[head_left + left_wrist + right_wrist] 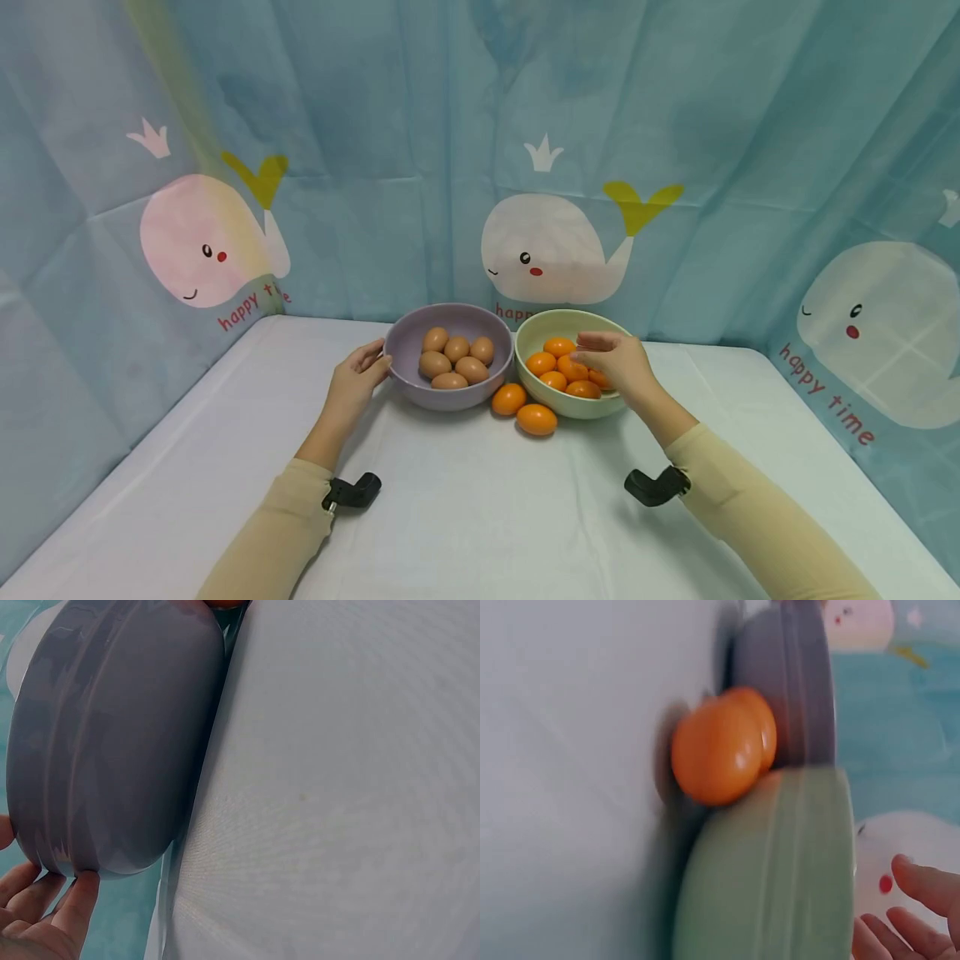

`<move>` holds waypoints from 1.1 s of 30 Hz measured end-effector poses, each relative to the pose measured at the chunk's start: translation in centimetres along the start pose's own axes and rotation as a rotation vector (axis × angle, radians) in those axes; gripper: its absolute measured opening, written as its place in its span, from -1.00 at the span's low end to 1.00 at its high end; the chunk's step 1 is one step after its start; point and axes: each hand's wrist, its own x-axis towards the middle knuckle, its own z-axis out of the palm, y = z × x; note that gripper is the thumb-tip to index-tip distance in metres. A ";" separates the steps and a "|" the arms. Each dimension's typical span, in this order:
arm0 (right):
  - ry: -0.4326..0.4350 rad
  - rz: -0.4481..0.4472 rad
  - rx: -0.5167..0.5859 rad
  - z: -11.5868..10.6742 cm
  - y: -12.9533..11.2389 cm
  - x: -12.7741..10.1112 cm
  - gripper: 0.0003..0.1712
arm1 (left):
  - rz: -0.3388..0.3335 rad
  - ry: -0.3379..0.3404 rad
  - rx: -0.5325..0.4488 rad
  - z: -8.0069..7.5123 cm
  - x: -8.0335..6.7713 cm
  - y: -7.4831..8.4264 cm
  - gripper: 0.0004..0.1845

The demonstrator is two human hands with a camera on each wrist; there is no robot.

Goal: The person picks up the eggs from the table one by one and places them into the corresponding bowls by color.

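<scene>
In the head view, a purple bowl [450, 400] of brown eggs [457, 348] stands at the back of the table. My left hand [354, 383] holds its left side at the rim; the left wrist view shows several fingertips [84, 889] against the outer wall. Beside it, touching or nearly so, is a pale green bowl [572, 407] with several orange fruits [541, 363], perhaps small oranges. My right hand [618, 362] hovers over that bowl's right part, thumb and fingers apart with nothing visible between them. Its palm side is partly hidden.
Two loose orange fruits [537, 419] lie on the white tablecloth [480, 517] before the spot where the bowls meet. Behind the table hangs a blue curtain [360, 225] with whale prints. Each wrist carries a black camera mount [654, 486].
</scene>
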 end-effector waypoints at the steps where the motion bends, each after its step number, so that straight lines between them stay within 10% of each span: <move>1: -0.005 -0.003 0.001 0.0 0.0 -0.5 -0.37 | 0.000 0.000 0.000 0.0 0.0 0.0 -0.41; 33: -0.173 0.017 0.096 3.0 1.4 -8.8 -0.39 | -0.003 0.003 -0.007 0.0 0.0 0.1 -0.41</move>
